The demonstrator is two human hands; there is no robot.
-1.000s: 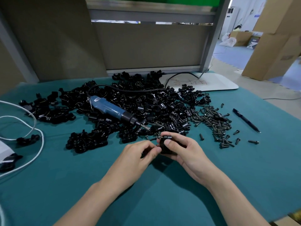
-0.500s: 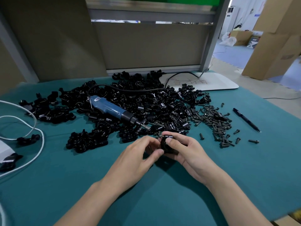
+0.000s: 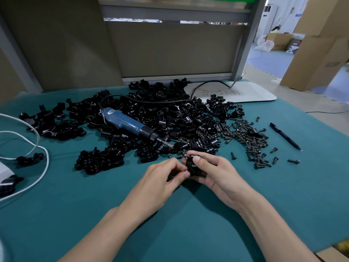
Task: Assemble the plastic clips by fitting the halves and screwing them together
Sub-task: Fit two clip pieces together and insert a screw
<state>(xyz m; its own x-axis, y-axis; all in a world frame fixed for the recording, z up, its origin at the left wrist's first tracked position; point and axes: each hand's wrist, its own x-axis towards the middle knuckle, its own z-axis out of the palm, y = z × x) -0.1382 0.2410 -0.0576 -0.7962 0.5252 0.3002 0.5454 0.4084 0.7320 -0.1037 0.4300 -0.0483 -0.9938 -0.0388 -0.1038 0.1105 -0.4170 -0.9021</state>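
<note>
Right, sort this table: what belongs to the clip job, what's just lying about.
For the job: clip gripped by left hand and right hand, pile of clip halves, screws, blue electric screwdriver.
Lying about: black pen, white cable, white board.

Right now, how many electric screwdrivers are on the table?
1. The blue electric screwdriver lies on the pile of black clip halves, left of centre. A second could be hidden under the pile.

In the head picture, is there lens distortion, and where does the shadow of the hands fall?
Head view: straight lines bend toward the borders; the left hand and right hand throw a soft shadow on the green cloth under the clip they hold; the black clip pile shows little detail.
</note>
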